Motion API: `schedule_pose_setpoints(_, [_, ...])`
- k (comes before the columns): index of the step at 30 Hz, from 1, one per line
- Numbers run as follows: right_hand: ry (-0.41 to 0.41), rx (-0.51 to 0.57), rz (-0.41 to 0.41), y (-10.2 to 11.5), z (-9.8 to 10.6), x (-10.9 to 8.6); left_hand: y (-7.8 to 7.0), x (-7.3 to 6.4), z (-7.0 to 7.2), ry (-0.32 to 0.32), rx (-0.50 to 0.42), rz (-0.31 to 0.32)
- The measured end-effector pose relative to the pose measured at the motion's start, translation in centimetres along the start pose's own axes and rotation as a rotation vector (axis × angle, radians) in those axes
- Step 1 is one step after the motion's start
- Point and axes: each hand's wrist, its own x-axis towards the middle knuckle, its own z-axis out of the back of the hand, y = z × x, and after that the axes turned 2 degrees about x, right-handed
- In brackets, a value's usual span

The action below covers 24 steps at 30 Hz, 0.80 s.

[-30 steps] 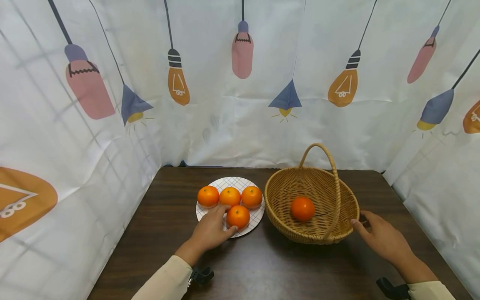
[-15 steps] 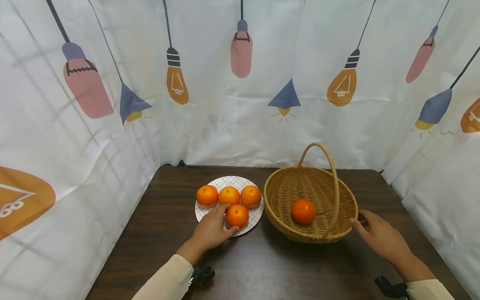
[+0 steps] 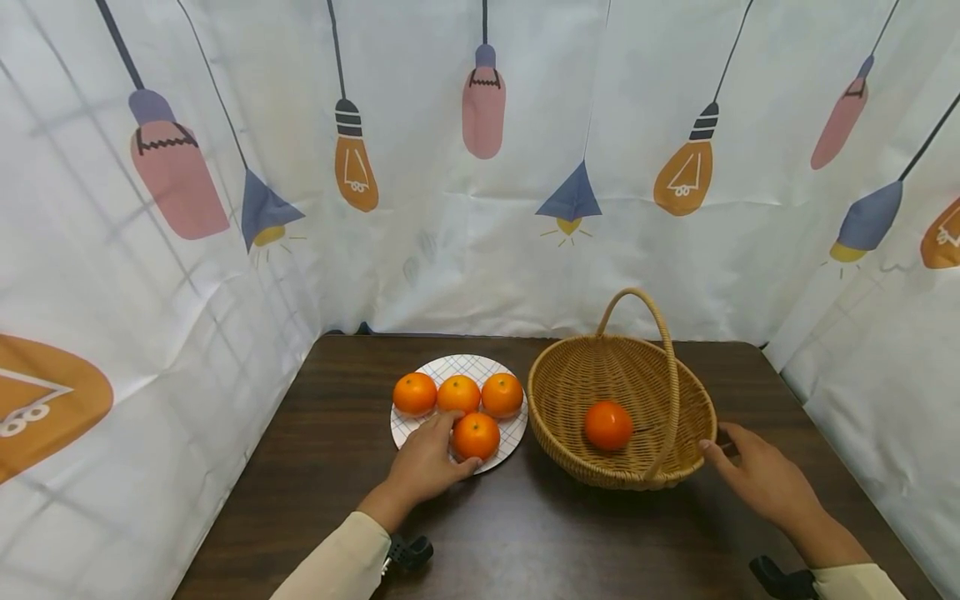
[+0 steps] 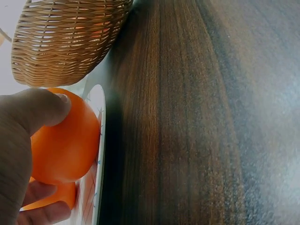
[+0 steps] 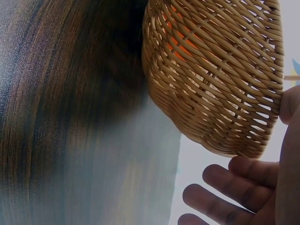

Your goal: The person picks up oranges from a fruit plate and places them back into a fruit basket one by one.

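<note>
On a round white plate (image 3: 405,427) with a thin grid pattern lie several oranges. My left hand (image 3: 427,462) holds the nearest orange (image 3: 477,437) with thumb and fingers curved round it; in the left wrist view, the thumb presses on this orange (image 4: 65,140) beside the plate's edge. To the right of the plate stands a wicker basket (image 3: 570,375) with a tall handle, and one orange (image 3: 608,425) lies inside it. My right hand (image 3: 768,483) pinches the right rim of the basket; in the right wrist view, the thumb and index finger touch the wicker (image 5: 220,84) while the other fingers stay apart.
Behind the plate's front orange sit three more oranges in a row, one of them at the left (image 3: 415,393). A dark wooden table (image 3: 555,542) carries everything. White curtains (image 3: 450,275) printed with lamps close off the back and both sides.
My left hand has shifted slightly right, closer round the front orange. The orange in the basket has rolled a little to the right and nearer. My right hand stays at the basket rim.
</note>
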Motion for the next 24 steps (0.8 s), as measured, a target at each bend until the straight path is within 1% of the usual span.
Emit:
schedule_pose_setpoints(8, [0.007, 0.006, -0.007, -0.1, 0.0, 0.0, -0.1, -0.1, -0.1, -0.026, 0.006, -0.027])
schedule_pose_setpoints(14, [0.003, 0.014, 0.001, -0.1, 0.0, 0.0, -0.3, -0.1, 0.0, -0.029, 0.011, -0.030])
schedule_pose_setpoints(24, [-0.008, 0.007, 0.007, 0.0, 0.0, 0.0, -1.1, 0.2, 1.1, -0.050, -0.002, -0.044])
